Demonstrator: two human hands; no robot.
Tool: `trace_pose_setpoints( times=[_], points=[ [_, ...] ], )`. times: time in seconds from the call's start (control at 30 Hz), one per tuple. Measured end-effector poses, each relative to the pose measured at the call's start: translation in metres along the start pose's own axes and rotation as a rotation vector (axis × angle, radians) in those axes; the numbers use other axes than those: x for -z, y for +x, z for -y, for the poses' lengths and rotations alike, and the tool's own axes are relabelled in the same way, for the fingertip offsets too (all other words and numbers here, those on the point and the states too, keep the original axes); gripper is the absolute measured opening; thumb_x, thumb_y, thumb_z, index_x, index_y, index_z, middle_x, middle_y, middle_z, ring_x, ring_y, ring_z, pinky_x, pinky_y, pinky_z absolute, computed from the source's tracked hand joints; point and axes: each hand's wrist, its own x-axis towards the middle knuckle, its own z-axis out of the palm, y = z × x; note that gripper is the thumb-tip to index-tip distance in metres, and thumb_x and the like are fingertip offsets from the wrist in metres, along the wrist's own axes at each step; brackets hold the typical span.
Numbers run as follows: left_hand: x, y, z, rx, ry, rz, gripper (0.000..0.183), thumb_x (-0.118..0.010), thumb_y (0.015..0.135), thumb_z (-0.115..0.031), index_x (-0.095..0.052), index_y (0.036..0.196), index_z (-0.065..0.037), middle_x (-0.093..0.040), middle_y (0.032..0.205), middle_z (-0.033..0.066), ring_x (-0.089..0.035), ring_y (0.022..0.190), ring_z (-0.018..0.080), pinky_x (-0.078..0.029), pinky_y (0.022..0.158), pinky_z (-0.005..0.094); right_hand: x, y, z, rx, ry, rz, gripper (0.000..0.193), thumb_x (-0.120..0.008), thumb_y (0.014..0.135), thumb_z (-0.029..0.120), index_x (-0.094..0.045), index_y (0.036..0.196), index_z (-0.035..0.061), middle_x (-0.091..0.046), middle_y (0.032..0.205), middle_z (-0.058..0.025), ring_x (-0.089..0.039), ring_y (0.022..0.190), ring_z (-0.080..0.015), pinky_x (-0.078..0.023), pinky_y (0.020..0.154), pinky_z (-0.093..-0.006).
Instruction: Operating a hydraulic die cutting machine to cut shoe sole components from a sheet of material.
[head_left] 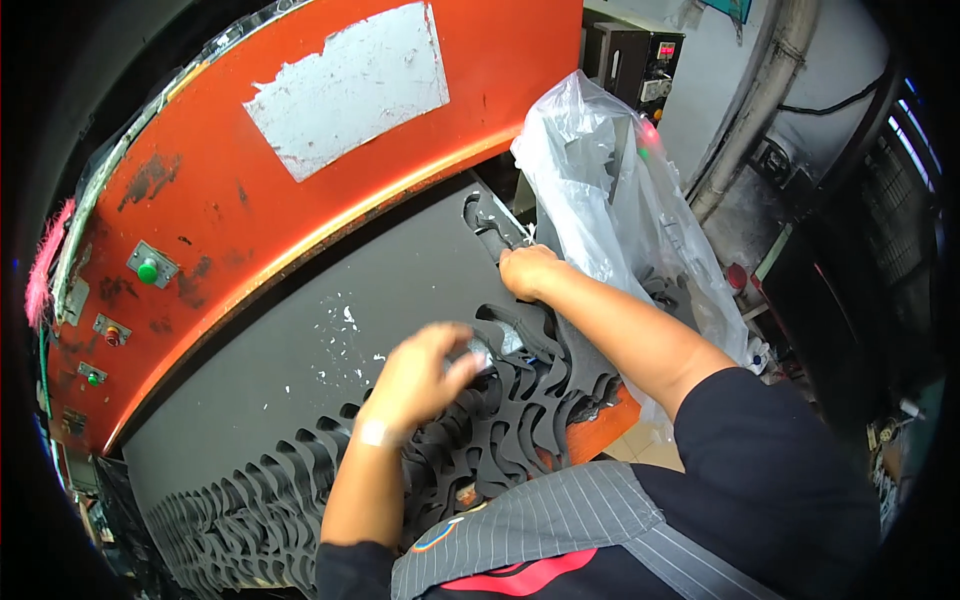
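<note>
A dark grey foam sheet (pixel 270 300) lies across the work surface, its near side cut into rows of wavy openwork (pixel 290 470). At the sheet's far right end, my right hand (pixel 528 272) is closed on a narrow curved foam strip (pixel 488 228); the fingertips are partly hidden. My left hand (pixel 415 375), somewhat blurred, hovers over the cut webbing at the middle. Its thumb and fingers stand apart and I see nothing held in them. Curled foam offcuts (pixel 525 330) are heaped between my two arms.
Beyond the sheet rises an orange machine panel (pixel 210 190) with a green button (pixel 148 271) and a torn pale label (pixel 350 90). A large clear plastic bag (pixel 590 170) stands at the right, close to my right forearm. White scraps (pixel 348 314) dot the sheet.
</note>
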Motion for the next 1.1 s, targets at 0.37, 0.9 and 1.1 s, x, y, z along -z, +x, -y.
trace_pose_setpoints(
  times=[0.37, 0.9, 1.1],
  points=[
    [-0.089, 0.049, 0.065, -0.024, 0.471, -0.311, 0.045, -0.055, 0.088, -0.032, -0.055, 0.129, -0.013, -0.049, 0.136, 0.013, -0.041, 0.131, 0.0301, -0.029, 0.109, 0.0468, -0.025, 0.002, -0.013, 0.303, 0.181, -0.195, 0.052, -0.062, 0.076, 0.02, -0.048, 0.121, -0.0007, -0.065, 0.095, -0.0244, -0.063, 0.093, -0.0388, -0.048, 0.084, -0.0461],
    [-0.09, 0.061, 0.068, -0.037, 0.531, -0.46, 0.042, -0.055, 0.086, -0.026, -0.057, 0.127, -0.014, -0.053, 0.132, 0.0116, -0.045, 0.127, 0.0284, -0.031, 0.108, 0.0457, -0.013, 0.018, -0.009, 0.186, 0.245, -0.235, 0.081, -0.069, 0.071, 0.017, -0.031, 0.142, 0.0082, -0.066, 0.098, -0.0232, -0.063, 0.092, -0.0405, -0.05, 0.083, -0.0446],
    [-0.089, 0.064, 0.063, -0.067, 0.517, -0.435, 0.043, -0.055, 0.086, -0.026, -0.057, 0.127, -0.013, -0.053, 0.132, 0.0115, -0.045, 0.127, 0.0285, -0.03, 0.108, 0.0453, 0.046, 0.045, -0.062, 0.31, 0.792, -0.421, 0.045, -0.07, 0.075, 0.022, -0.061, 0.116, 0.0049, -0.068, 0.094, -0.0108, -0.064, 0.083, -0.0218, -0.05, 0.076, -0.0334]
  ],
)
